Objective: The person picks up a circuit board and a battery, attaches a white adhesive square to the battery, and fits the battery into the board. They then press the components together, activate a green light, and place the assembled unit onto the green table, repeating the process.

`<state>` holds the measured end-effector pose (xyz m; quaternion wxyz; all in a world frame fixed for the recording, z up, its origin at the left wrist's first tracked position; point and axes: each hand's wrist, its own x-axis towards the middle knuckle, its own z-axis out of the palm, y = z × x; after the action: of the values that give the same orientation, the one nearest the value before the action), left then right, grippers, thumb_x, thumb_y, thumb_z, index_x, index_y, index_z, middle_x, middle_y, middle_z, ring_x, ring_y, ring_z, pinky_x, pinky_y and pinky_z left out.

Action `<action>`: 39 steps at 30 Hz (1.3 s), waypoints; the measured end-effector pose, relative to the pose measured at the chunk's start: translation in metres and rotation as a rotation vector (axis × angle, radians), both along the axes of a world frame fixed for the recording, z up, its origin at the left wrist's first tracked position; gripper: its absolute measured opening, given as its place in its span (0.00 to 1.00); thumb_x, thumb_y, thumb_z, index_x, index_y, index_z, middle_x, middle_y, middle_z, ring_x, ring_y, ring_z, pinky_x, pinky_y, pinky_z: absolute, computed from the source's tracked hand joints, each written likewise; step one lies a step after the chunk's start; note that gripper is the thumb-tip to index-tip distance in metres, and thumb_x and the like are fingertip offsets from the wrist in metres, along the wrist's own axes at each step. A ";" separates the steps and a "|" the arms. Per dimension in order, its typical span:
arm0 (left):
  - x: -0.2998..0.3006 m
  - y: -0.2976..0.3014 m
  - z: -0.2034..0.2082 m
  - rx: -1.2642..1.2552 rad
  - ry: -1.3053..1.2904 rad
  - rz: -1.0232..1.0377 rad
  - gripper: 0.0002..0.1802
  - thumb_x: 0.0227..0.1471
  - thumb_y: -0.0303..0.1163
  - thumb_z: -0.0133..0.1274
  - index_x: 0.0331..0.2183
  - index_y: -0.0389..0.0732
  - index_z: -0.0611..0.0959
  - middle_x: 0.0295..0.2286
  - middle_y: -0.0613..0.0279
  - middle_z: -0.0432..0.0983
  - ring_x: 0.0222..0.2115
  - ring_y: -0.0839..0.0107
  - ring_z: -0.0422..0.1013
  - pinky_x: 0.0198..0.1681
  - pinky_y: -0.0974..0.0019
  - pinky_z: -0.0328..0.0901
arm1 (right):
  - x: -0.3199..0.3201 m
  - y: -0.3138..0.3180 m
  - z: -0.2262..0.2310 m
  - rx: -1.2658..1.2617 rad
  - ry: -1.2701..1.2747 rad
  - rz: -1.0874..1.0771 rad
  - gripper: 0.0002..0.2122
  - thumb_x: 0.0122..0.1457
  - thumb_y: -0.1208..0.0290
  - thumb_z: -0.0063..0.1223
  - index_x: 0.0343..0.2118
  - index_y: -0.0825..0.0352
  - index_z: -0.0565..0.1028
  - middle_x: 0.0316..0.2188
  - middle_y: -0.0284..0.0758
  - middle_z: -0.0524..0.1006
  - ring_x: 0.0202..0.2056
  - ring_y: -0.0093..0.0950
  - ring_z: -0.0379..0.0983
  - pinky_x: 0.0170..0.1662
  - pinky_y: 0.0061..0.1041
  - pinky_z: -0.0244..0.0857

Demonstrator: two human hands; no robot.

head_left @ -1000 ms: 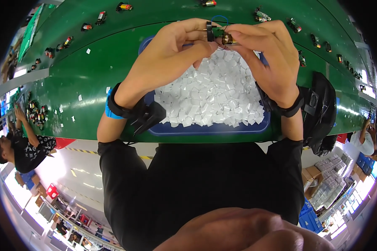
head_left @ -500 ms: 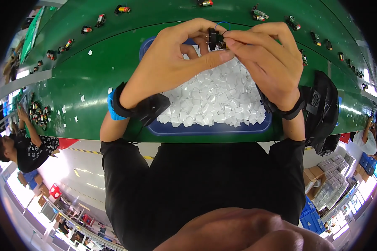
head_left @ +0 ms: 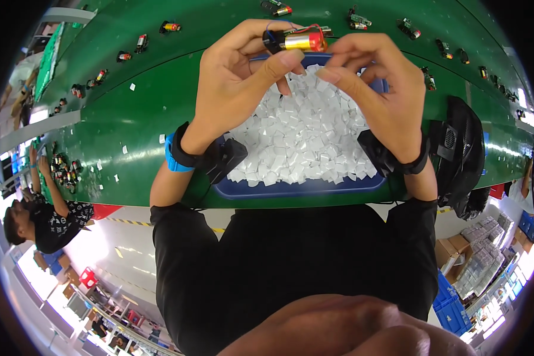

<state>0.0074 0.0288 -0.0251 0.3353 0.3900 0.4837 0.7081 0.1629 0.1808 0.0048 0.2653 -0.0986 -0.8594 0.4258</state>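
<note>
My left hand (head_left: pixel 234 77) grips a small battery assembly (head_left: pixel 301 41) between thumb and fingers, above the far rim of a blue tray (head_left: pixel 296 191). It has a gold and red cylindrical cell, a black cap at its left end, a green circuit board behind, and thin red and blue wires. My right hand (head_left: pixel 380 83) is just right of the red end, with thumb and forefinger apart and nothing visible between them. Whether a fingertip touches the cell I cannot tell. Under both hands, the tray holds a heap of small white squares (head_left: pixel 302 136).
Several similar battery assemblies (head_left: pixel 171 27) lie along the far side of the green table (head_left: pixel 130 124). A black bag (head_left: pixel 463 154) rests at the right edge. Loose white squares (head_left: pixel 124 149) dot the left side. At far left another person (head_left: pixel 56 225) works beside a pile of assemblies (head_left: pixel 65 171).
The battery assembly has turned so its gold and red side shows, and it has shifted left with my left hand. My right hand has come away from the black part and its fingers have spread.
</note>
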 end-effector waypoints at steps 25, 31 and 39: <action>0.011 -0.005 0.014 -0.039 0.243 0.107 0.15 0.54 0.24 0.62 0.44 0.31 0.82 0.33 0.56 0.81 0.27 0.75 0.75 0.26 0.72 0.74 | -0.015 0.003 -0.011 -0.281 0.214 0.118 0.12 0.55 0.80 0.66 0.42 0.72 0.79 0.31 0.38 0.80 0.26 0.18 0.76 0.23 0.15 0.65; -0.005 -0.010 0.029 -0.238 -0.105 -0.220 0.16 0.58 0.28 0.60 0.45 0.29 0.79 0.34 0.53 0.79 0.26 0.73 0.75 0.25 0.71 0.74 | -0.014 0.007 -0.011 0.270 0.334 0.194 0.16 0.47 0.81 0.71 0.40 0.73 0.80 0.32 0.39 0.79 0.28 0.22 0.77 0.28 0.16 0.70; -0.020 0.000 0.018 -0.224 0.059 -0.229 0.14 0.59 0.31 0.60 0.43 0.30 0.81 0.33 0.54 0.81 0.27 0.73 0.76 0.24 0.71 0.72 | -0.010 0.006 -0.013 0.193 0.185 0.197 0.15 0.48 0.80 0.70 0.41 0.70 0.81 0.35 0.38 0.80 0.30 0.24 0.77 0.32 0.19 0.72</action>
<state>-0.0127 0.0284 -0.0070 0.4408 0.4237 0.5216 0.5951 0.1525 0.1872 -0.0087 0.3086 0.0516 -0.8737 0.3726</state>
